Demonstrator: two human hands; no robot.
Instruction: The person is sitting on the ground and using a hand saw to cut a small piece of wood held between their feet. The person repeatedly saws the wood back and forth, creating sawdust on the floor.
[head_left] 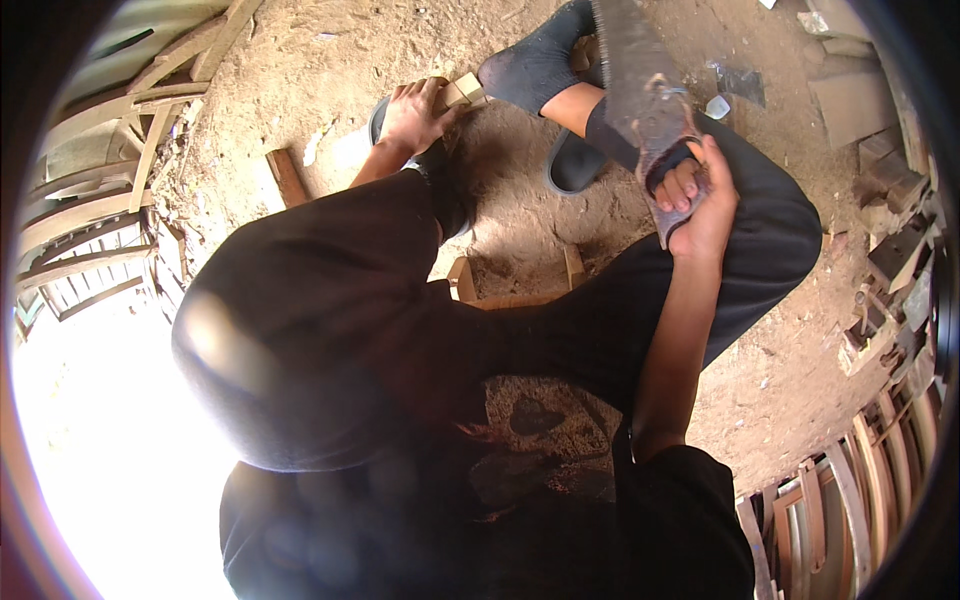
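- Your left hand (415, 116) grips the wood (463, 92) by your sock's toe (490, 76), between the floor's side edges.
- Your right hand (712, 205) wraps the saw (648, 110) handle (652, 152), blade (628, 55) pointing away.

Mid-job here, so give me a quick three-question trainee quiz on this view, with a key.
1. Multiple choice: what grips the saw? A) left only B) right only C) both
2. True or false: the left hand is on a piece of wood.
3. Fill in: the saw and the wood are ____ (touching/apart).

Key: 1. B, the right hand; 2. True; 3. apart.
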